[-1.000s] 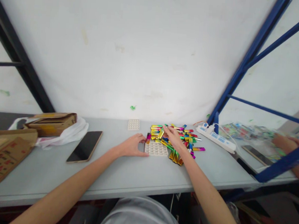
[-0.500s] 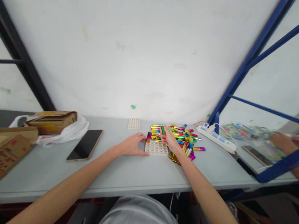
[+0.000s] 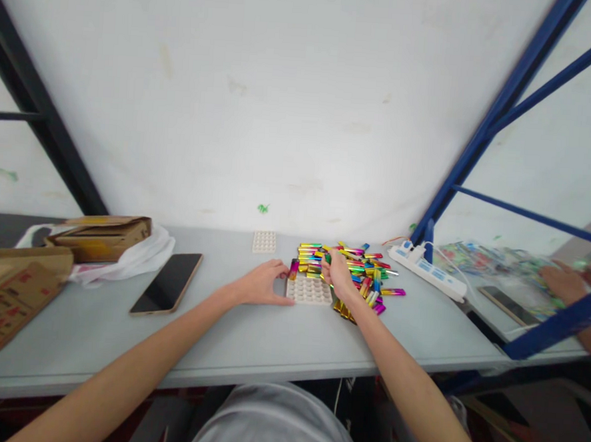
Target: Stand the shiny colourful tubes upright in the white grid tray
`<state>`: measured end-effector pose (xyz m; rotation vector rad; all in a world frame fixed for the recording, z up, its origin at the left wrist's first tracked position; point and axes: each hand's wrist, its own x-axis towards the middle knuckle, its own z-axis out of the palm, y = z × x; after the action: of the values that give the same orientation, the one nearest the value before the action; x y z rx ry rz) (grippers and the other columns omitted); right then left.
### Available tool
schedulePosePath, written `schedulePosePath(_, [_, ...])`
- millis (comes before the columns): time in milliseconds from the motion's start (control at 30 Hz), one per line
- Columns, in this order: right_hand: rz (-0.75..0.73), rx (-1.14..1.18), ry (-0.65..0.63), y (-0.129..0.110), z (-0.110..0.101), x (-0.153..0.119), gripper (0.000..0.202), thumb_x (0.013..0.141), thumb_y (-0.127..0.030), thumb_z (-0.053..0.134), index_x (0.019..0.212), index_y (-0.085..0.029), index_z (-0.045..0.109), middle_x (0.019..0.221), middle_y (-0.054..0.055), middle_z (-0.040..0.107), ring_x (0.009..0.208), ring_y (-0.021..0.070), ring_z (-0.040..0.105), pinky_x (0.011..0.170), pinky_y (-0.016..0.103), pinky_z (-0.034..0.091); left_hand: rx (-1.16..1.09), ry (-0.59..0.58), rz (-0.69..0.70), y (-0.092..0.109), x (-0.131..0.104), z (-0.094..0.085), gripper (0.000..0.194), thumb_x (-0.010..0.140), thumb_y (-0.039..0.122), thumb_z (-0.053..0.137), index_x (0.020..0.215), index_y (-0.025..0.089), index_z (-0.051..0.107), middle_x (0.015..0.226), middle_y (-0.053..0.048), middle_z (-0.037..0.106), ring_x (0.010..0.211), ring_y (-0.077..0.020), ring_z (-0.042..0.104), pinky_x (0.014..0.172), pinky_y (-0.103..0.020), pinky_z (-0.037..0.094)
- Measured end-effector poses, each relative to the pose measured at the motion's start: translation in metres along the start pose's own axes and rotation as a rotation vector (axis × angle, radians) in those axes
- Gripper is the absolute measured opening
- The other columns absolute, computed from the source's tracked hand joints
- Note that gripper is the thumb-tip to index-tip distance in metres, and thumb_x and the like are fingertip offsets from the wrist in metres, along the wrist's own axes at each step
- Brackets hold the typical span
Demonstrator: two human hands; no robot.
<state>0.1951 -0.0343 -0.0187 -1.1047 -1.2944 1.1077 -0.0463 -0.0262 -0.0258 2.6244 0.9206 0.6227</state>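
A white tray with rows of round holes [image 3: 310, 291] lies flat on the table in front of me. My left hand [image 3: 264, 282] holds its left side, thumb at the near corner and fingers at the far one. By those fingertips, a shiny purple and gold tube [image 3: 293, 269] stands in the tray's far left corner. My right hand [image 3: 339, 274] is above the tray's far right corner, fingers pinched on a shiny green tube [image 3: 328, 258], mostly covered by them. Beyond and to the right spreads a heap of shiny coloured tubes [image 3: 372, 279].
Against the wall lies a second white tray [image 3: 264, 241]. A phone [image 3: 167, 284] and opened cardboard boxes [image 3: 20, 297] with a white plastic bag [image 3: 161, 247] are on the left. On the right are a power strip [image 3: 427, 272], a blue frame [image 3: 474, 152] and another person's hands [image 3: 567, 281].
My right hand has lowered slightly and turned, so the green tube now shows less between the fingers. My left hand stays at the tray. The other person's hands have shifted.
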Motion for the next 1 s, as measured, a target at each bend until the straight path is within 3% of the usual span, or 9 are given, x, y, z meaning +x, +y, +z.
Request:
schedulePosePath(67, [0.022,0.049,0.053,0.0,0.0,-0.001,0.056,0.098,-0.063,0.046,0.059,-0.025,0.032,0.05,-0.008,0.021,0.04,0.0078,0.017,0.037,0.022,0.014,-0.005,-0.001,-0.004,0.001,0.0,-0.001,0.056,0.07,0.063,0.085,0.102,0.021,0.066,0.104,-0.007,0.065,0.098,-0.0281,0.064,0.091,-0.038,0.051])
schedulePosePath(133, [0.053,0.076,0.082,-0.001,0.001,0.0,0.059,0.095,-0.068,0.047,0.058,-0.026,0.028,0.05,-0.008,0.02,0.041,0.0077,0.015,0.038,0.023,0.012,-0.008,-0.001,-0.002,0.002,0.0,-0.001,0.056,0.07,0.062,0.085,0.102,0.021,0.066,0.104,-0.007,0.065,0.098,-0.0284,0.064,0.091,-0.038,0.051])
schedulePosePath(400, [0.055,0.09,0.085,0.001,0.002,0.001,0.052,0.093,-0.062,0.049,0.06,-0.027,0.03,0.048,-0.007,0.022,0.041,0.0093,0.016,0.039,0.023,0.009,0.003,0.0,0.007,0.001,0.0,-0.001,0.057,0.071,0.064,0.083,0.101,0.02,0.066,0.103,-0.008,0.066,0.098,-0.0298,0.064,0.091,-0.038,0.051])
schedulePosePath(600, [0.052,0.083,0.057,0.002,0.002,-0.001,0.061,0.091,-0.074,0.051,0.058,-0.025,0.035,0.049,-0.007,0.024,0.042,0.008,0.016,0.04,0.023,0.01,0.014,-0.004,0.004,0.0,0.001,0.0,0.057,0.071,0.066,0.083,0.101,0.02,0.066,0.103,-0.008,0.065,0.098,-0.0299,0.064,0.091,-0.039,0.052])
schedulePosePath(767, [0.035,0.139,-0.102,-0.005,0.006,-0.005,0.063,0.084,-0.085,0.054,0.081,-0.022,0.059,0.055,-0.009,0.03,0.044,0.0081,0.018,0.042,0.023,0.016,0.018,-0.006,0.001,0.001,0.001,0.0,0.056,0.071,0.064,0.083,0.1,0.02,0.065,0.103,-0.008,0.065,0.098,-0.0298,0.064,0.091,-0.039,0.052])
schedulePosePath(867, [-0.06,0.1,-0.151,-0.008,0.01,-0.008,0.058,0.087,-0.081,0.056,0.089,-0.023,0.06,0.062,-0.005,0.044,0.047,0.0108,0.032,0.044,0.025,0.027,0.019,-0.012,-0.003,0.003,0.001,-0.001,0.057,0.071,0.065,0.083,0.1,0.02,0.065,0.103,-0.008,0.065,0.097,-0.0295,0.064,0.09,-0.039,0.052])
schedulePosePath(1000, [-0.222,-0.123,-0.143,-0.008,0.011,-0.009,0.047,0.092,-0.07,0.059,0.085,-0.023,0.061,0.071,-0.001,0.058,0.061,0.016,0.051,0.057,0.029,0.043,0.025,-0.013,0.001,0.004,0.001,-0.002,0.056,0.072,0.065,0.082,0.1,0.02,0.065,0.103,-0.008,0.065,0.097,-0.0288,0.064,0.09,-0.038,0.052])
